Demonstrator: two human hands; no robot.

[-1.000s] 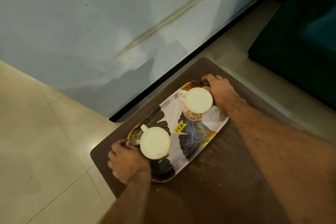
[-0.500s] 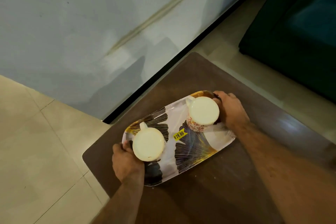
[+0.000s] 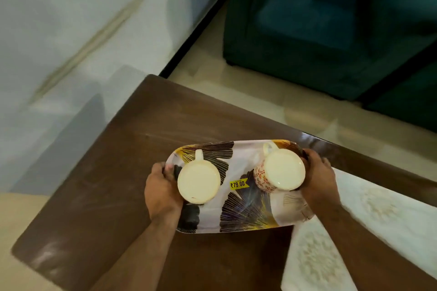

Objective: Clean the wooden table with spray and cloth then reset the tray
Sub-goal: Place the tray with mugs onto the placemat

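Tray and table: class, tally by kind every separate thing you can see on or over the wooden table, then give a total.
Cups: 2, plain cream cup and red-patterned cup
Leaf-print tray: 1
Price sticker: 1
White patterned cloth: 1
Hands: 2, left hand and right hand, gripping the tray's ends
Total: 7

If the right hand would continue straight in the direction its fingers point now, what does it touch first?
The right hand grips the tray end, fingers pointing up and left in the picture. Going on, it would probably meet the patterned mug right beside it first; the gap between them is hard to judge.
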